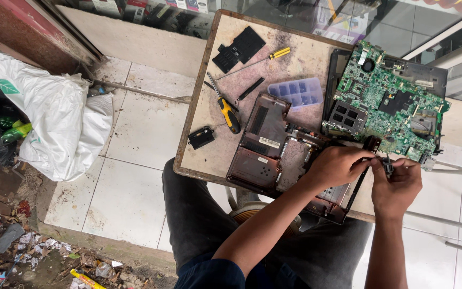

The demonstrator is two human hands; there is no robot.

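Over a worn wooden table point(209, 155), 2 hands meet: left hand point(338, 166) and right hand point(397, 184) both pinch a small black part point(387, 165) between them, beside a green circuit board point(386, 101).

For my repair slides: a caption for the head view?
Both hands grip a small dark part beside a green circuit board on a worn table.
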